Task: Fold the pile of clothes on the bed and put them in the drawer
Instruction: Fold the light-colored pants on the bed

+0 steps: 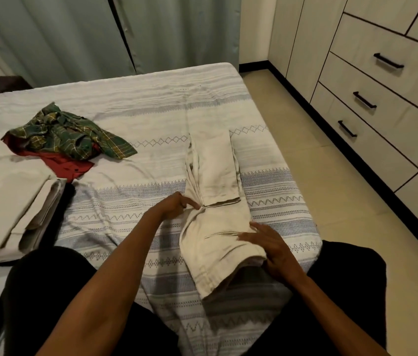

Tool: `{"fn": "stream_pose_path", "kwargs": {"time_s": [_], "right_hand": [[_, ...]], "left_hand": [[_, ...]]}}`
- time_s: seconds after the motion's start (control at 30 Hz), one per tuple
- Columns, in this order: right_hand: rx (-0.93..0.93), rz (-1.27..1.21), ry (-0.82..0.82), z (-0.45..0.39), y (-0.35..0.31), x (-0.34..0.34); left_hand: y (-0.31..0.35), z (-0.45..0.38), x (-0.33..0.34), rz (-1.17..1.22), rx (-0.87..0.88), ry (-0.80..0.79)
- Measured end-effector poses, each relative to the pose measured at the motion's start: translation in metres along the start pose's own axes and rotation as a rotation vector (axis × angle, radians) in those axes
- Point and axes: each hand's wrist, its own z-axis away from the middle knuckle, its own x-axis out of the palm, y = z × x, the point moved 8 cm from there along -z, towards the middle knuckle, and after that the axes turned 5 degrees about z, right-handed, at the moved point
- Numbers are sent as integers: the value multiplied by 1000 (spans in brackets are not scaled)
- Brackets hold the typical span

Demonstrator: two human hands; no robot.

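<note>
Cream trousers point(215, 176) lie lengthwise on the bed point(131, 106), the legs folded back over themselves. My left hand point(177, 204) pinches the bunched cloth at the fold on the trousers' left edge. My right hand point(270, 242) lies flat on the waist part, fingers straight and spread. To the far left sits a crumpled pile: a green plaid shirt point(72, 134) on top of a red garment point(66, 165). Folded light-coloured clothes point(15, 219) are stacked at the left edge of the bed.
A cabinet with three drawers point(372, 104), each with a black handle, stands to the right across a strip of tiled floor point(331, 191). All drawers look closed. Grey-green curtains point(79, 34) hang behind the bed. My knees in dark clothing rest at the bed's near edge.
</note>
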Motion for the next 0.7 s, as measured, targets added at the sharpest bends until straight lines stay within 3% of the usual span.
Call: {"fn": "stream_pose_path", "kwargs": {"time_s": [0.17,0.33,0.5,0.6,0.7], "right_hand": [[148,-216,186,-66,15,-21],[279,-420,258,-170,35,-27],[362,-505,302,-275,83,-12],[441,-506,358,-323,122,2],[635,-472,353,-357,172,27]], "left_hand": [[-12,0,-8,280,-347,-199],[-21,9,-9,558,-551,-385],[-33,-1,-18,829,-542,-508],[-29,-12,-35,964,-460,-488],[-29,-25,-48,1073,-427,-404]]}}
